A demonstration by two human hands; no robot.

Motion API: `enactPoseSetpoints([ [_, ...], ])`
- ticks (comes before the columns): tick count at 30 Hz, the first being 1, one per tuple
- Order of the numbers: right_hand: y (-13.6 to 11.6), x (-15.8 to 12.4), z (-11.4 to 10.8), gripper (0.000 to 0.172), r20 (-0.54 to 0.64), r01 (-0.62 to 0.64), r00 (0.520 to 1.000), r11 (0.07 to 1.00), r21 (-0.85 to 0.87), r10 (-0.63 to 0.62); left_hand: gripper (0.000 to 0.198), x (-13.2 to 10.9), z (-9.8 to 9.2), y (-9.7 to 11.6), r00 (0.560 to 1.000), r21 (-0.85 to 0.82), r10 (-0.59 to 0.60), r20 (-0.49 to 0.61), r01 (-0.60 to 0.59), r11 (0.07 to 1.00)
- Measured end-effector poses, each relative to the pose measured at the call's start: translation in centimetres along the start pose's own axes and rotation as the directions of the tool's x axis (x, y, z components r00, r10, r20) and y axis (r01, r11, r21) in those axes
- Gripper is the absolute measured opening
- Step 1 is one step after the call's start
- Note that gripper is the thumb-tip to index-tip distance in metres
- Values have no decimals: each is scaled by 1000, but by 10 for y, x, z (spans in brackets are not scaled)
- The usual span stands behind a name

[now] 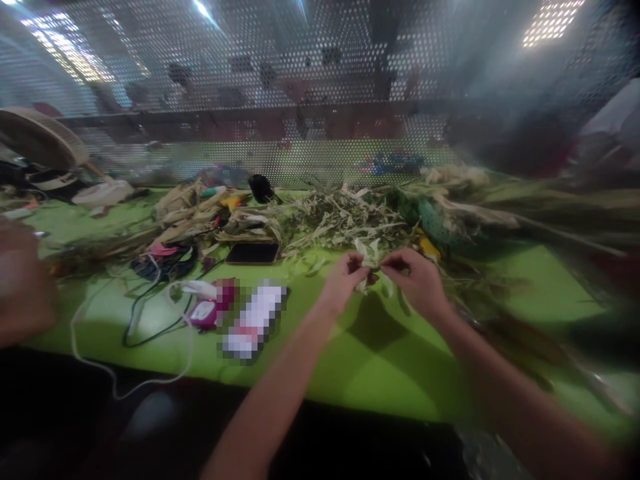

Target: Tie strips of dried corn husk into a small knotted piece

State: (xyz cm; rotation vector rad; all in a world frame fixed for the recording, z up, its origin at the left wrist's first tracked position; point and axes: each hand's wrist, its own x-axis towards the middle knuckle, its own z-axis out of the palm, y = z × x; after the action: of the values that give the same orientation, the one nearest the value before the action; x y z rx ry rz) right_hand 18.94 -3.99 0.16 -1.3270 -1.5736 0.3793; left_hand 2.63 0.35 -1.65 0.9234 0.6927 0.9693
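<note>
Above the green tabletop (320,360), a pale bunch of dried husk (369,251) stands up between my two hands. My left hand (344,283) is closed, thumb and fingers pinching the bunch from the left. From the right, my right hand (416,280) pinches the same bunch at its base, fingertips close to my left thumb. A few leafy strips hang beneath the fingers. Just behind lies a loose heap of dried strips (345,215). The fingers partly cover the place where the bunch is held.
Left of my arms lie a dark phone (253,253), a blurred-out pale rectangular thing (256,321), a magenta device (216,305) and a looping white cable (114,375). Another person's arm (23,287) enters at left. A perforated panel (250,127) rises behind; dried stalks (500,217) lie right.
</note>
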Motion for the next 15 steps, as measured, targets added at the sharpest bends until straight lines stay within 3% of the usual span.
enactPoseSetpoints([
  [8, 8, 4, -7, 7, -57, 1, 998, 999, -44, -3, 15, 1, -1, 3, 982, -101, -191, 6, 191, 976],
  [15, 1, 7, -13, 8, 9, -177, 984, 983, 56, 177, 15, 2, -6, 5, 988, -144, -149, 30, 152, 978],
])
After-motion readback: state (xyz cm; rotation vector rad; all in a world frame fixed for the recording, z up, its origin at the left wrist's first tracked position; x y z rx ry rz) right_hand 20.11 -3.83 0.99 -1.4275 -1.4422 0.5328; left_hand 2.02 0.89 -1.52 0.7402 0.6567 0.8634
